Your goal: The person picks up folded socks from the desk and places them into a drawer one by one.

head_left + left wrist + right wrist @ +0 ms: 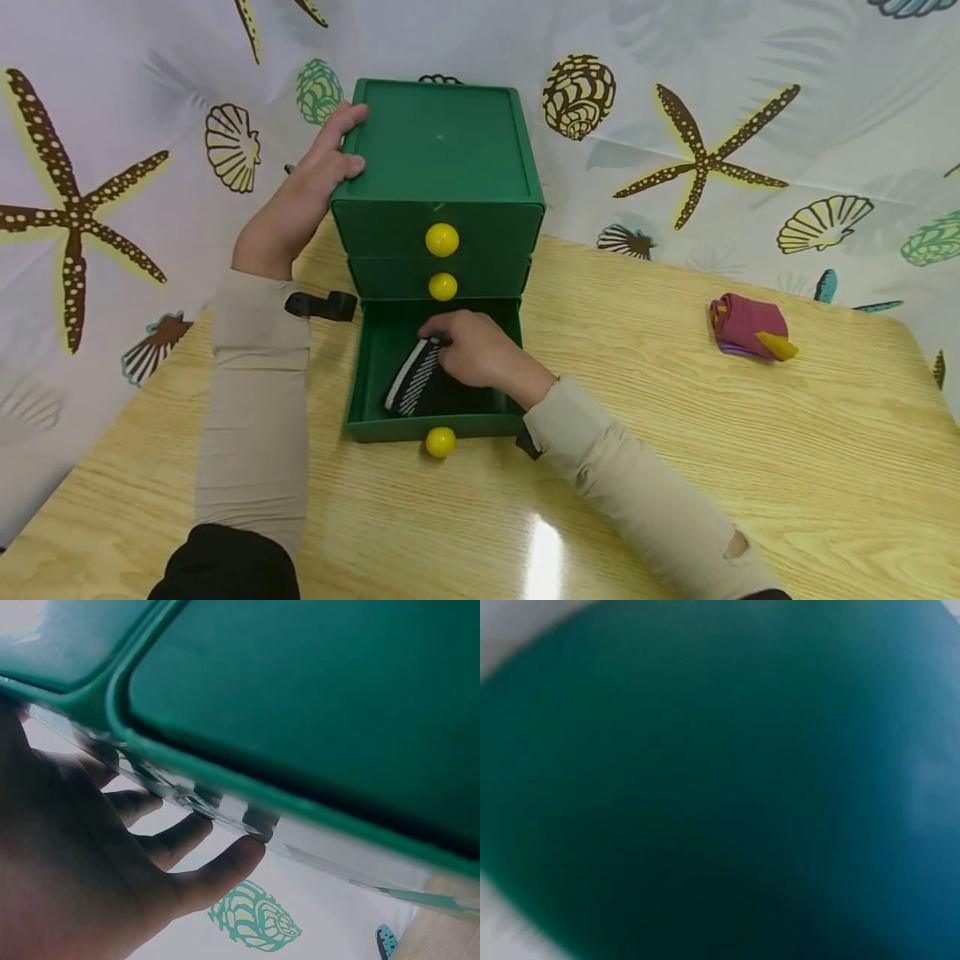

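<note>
A green cabinet of stacked drawers with yellow knobs stands on the table, its bottom drawer pulled out. My left hand lies against the cabinet's left side, fingers extended; in the left wrist view, the left hand has its fingertips touching that side wall. Inside the drawer, my right hand pinches the upper end of a folded black sock with white and grey stripes. Part of the sock is hidden behind the hand. Only a blurred green surface fills the right wrist view.
A rolled maroon pair of socks with a yellow end lies on the wooden table at the right. Behind the cabinet hangs a white cloth printed with shells and starfish.
</note>
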A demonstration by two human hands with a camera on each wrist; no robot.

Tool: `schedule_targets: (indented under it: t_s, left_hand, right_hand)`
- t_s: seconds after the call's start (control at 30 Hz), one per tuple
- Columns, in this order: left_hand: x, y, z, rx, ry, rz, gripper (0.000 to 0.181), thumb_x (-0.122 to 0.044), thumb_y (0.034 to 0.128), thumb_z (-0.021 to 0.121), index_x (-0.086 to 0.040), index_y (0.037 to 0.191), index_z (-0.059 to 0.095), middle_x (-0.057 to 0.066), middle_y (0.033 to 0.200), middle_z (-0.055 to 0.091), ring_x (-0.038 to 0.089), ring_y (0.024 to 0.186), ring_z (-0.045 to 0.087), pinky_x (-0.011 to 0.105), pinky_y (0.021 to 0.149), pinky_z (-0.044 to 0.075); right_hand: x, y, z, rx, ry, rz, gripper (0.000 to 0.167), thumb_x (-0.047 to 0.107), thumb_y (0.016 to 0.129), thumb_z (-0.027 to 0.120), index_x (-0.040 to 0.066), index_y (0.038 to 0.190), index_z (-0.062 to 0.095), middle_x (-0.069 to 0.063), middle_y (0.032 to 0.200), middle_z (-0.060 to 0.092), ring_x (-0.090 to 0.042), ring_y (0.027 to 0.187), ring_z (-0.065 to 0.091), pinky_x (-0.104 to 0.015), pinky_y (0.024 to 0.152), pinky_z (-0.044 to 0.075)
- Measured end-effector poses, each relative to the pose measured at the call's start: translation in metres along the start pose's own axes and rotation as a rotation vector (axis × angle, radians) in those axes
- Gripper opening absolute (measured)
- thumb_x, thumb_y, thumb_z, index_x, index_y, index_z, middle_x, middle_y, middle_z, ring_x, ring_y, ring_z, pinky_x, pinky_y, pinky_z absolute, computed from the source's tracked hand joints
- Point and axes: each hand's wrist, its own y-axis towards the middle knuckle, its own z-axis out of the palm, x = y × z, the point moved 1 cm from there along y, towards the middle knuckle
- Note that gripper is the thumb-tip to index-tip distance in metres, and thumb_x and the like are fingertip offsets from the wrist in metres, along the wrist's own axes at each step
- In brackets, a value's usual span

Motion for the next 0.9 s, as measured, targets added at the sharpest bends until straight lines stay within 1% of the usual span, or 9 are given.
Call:
schedule_targets:
  t_s: [0.17, 0.27, 0.33, 0.43, 0.53, 0.6, 0.67, 0.73, 0.9]
  left_hand:
    - [0.000, 0.000, 0.002, 0.004, -0.019, 0.018, 0.065, -0.026, 0.1024, 0.033, -0.018, 0.164, 0.013, -0.006, 0.168, -0.012, 0.008, 0.149, -0.011, 0.041, 0.118, 0.001]
    - [0.000, 0.000, 0.003, 0.011, -0.030, 0.028, 0.066, -0.026, 0.1019, 0.035, -0.017, 0.164, 0.013, -0.004, 0.168, -0.013, 0.008, 0.149, -0.011, 0.041, 0.118, 0.003]
    - [-0.001, 0.000, 0.004, 0.015, -0.033, 0.030, 0.066, -0.027, 0.1018, 0.035, -0.017, 0.164, 0.013, -0.004, 0.168, -0.013, 0.008, 0.149, -0.012, 0.041, 0.118, 0.003]
    - [-0.002, 0.001, 0.004, 0.014, -0.028, 0.029, 0.066, -0.026, 0.1019, 0.034, -0.018, 0.164, 0.013, -0.005, 0.168, -0.013, 0.008, 0.149, -0.012, 0.040, 0.118, 0.002]
    - [-0.002, 0.001, 0.003, 0.010, -0.024, 0.030, 0.066, -0.026, 0.1019, 0.034, -0.018, 0.164, 0.013, -0.005, 0.168, -0.013, 0.008, 0.149, -0.012, 0.040, 0.118, 0.002]
    - [-0.002, 0.000, 0.003, 0.007, -0.022, 0.029, 0.066, -0.026, 0.1018, 0.033, -0.018, 0.164, 0.013, -0.005, 0.168, -0.013, 0.007, 0.149, -0.012, 0.039, 0.118, 0.002]
    - [-0.001, 0.000, 0.002, 0.008, -0.027, 0.026, 0.066, -0.025, 0.1016, 0.033, -0.018, 0.164, 0.012, -0.005, 0.168, -0.013, 0.008, 0.149, -0.012, 0.039, 0.118, 0.002]
    - [-0.001, 0.000, 0.002, 0.010, -0.029, 0.025, 0.066, -0.025, 0.1016, 0.032, -0.018, 0.164, 0.012, -0.005, 0.168, -0.013, 0.008, 0.149, -0.012, 0.039, 0.118, 0.002]
    - [0.000, -0.001, 0.001, 0.011, -0.025, 0.022, 0.066, -0.026, 0.1016, 0.033, -0.018, 0.164, 0.012, -0.005, 0.168, -0.013, 0.007, 0.148, -0.013, 0.040, 0.118, 0.002]
  right_hand:
    - [0.008, 0.003, -0.001, 0.041, 0.113, -0.133, 0.038, 0.000, 0.101, 0.054, 0.007, 0.138, 0.062, -0.011, 0.129, 0.064, -0.020, 0.109, 0.059, -0.027, 0.094, 0.047]
    - [0.010, 0.001, -0.003, -0.001, 0.179, -0.168, 0.036, 0.001, 0.103, 0.053, 0.005, 0.138, 0.061, -0.012, 0.128, 0.064, -0.019, 0.113, 0.059, -0.025, 0.095, 0.046]
    - [0.009, -0.004, -0.006, -0.058, 0.175, -0.129, 0.034, 0.001, 0.103, 0.051, 0.004, 0.136, 0.063, -0.011, 0.127, 0.064, -0.018, 0.101, 0.060, -0.024, 0.088, 0.048]
    - [0.008, -0.012, -0.011, -0.095, 0.079, -0.004, 0.033, 0.005, 0.105, 0.050, 0.005, 0.135, 0.063, -0.011, 0.113, 0.066, -0.018, 0.079, 0.056, -0.027, 0.074, 0.047]
    - [0.009, -0.017, -0.012, -0.007, -0.025, 0.079, 0.036, 0.012, 0.106, 0.050, 0.006, 0.140, 0.058, -0.011, 0.116, 0.066, -0.021, 0.078, 0.054, -0.033, 0.077, 0.048]
    - [0.010, -0.017, -0.008, 0.084, -0.044, 0.080, 0.041, 0.015, 0.106, 0.051, 0.007, 0.146, 0.052, -0.011, 0.129, 0.062, -0.022, 0.096, 0.058, -0.035, 0.093, 0.048]
    - [0.010, -0.017, -0.004, 0.153, -0.015, 0.056, 0.046, 0.015, 0.106, 0.051, 0.007, 0.151, 0.046, -0.010, 0.145, 0.054, -0.022, 0.113, 0.055, -0.038, 0.105, 0.042]
    - [0.008, -0.015, 0.000, 0.189, 0.046, 0.036, 0.049, 0.014, 0.106, 0.050, 0.007, 0.154, 0.042, -0.011, 0.152, 0.047, -0.023, 0.121, 0.053, -0.040, 0.109, 0.038]
    - [-0.001, -0.013, 0.007, 0.197, 0.206, 0.038, 0.051, 0.014, 0.105, 0.052, 0.008, 0.154, 0.040, -0.012, 0.150, 0.048, -0.020, 0.111, 0.058, -0.036, 0.101, 0.045]
